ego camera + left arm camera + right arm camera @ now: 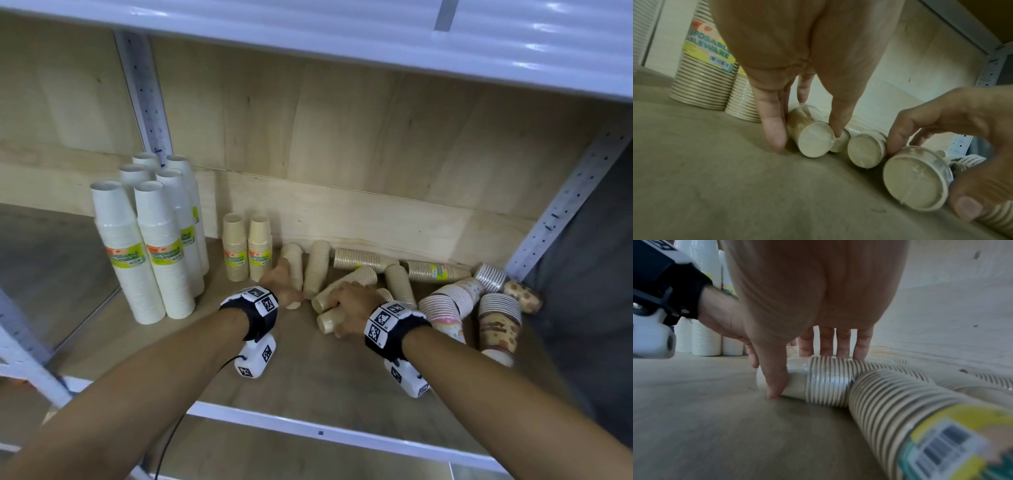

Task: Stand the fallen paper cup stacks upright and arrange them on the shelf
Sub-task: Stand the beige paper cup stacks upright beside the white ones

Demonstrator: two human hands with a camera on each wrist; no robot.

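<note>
Several beige paper cup stacks lie fallen on the wooden shelf board. My left hand grips the leftmost fallen beige stack near its base, thumb on one side and fingers on the other. My right hand grips a second fallen beige stack near its base, thumb in front and fingers over the top. Both stacks still lie on the board. A labelled fallen stack leans against the one in my right hand.
Several tall white stacks stand upright at the left, with two short beige stacks upright beside them. Patterned stacks lie tumbled at the right by the metal post. The shelf's white front rail runs below my wrists.
</note>
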